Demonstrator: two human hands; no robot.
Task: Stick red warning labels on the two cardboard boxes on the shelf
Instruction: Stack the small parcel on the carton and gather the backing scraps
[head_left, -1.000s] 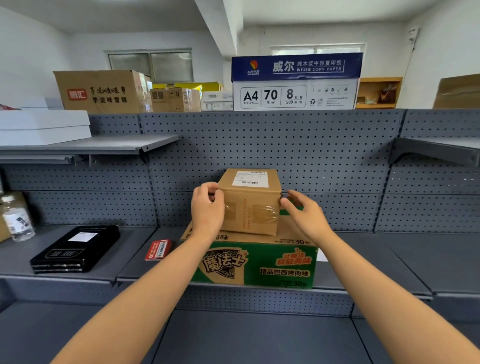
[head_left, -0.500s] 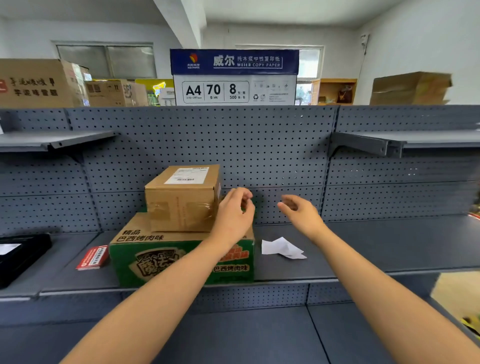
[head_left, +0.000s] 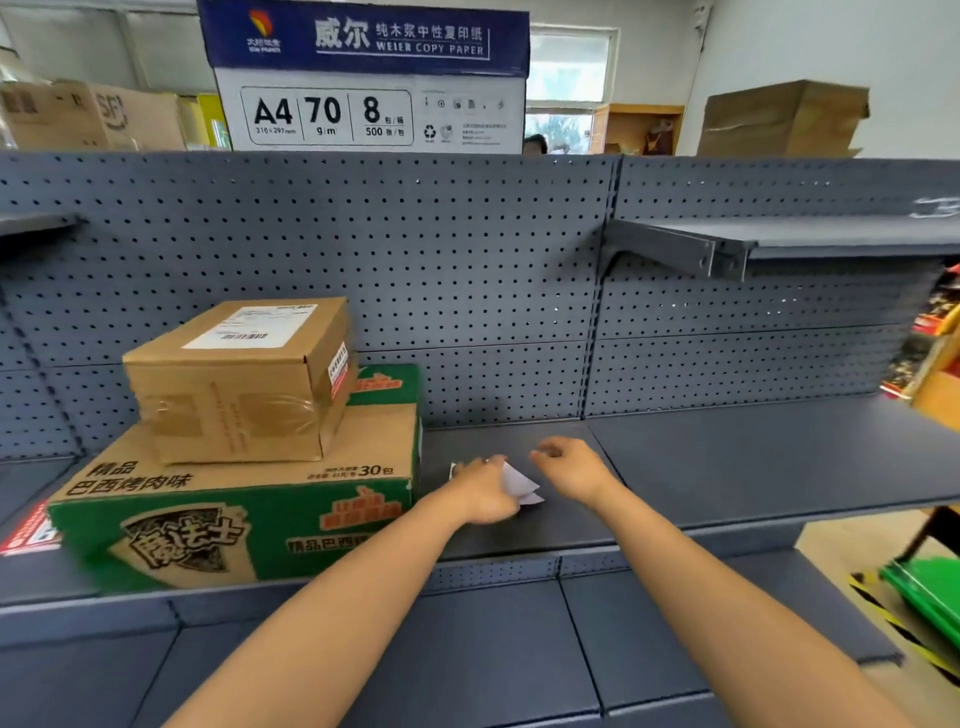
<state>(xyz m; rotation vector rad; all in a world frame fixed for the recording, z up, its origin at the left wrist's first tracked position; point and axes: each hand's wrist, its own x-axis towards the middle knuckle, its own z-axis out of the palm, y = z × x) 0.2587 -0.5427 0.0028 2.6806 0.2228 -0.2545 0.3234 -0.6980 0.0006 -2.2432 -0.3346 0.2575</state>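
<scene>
On the grey shelf (head_left: 727, 467), at the left: a small brown cardboard box (head_left: 228, 395) stacked on a larger green-printed cardboard box (head_left: 249, 525), with a red-and-white label (head_left: 338, 370) stuck to the small one's right side. Just right of the stack, white paper scraps (head_left: 522, 486) lying flat. Down on the scraps, the left hand (head_left: 485, 493), fingers bent over them; gripping or merely touching, cannot tell. Just beside, the right hand (head_left: 571, 467), fingers loosely curled, nothing visible in them.

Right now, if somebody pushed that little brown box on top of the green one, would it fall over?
It would probably slide, not tip: the small cardboard box is squat and sits flat on the green carton. The shiny tape on its front may feel slippery.
</scene>
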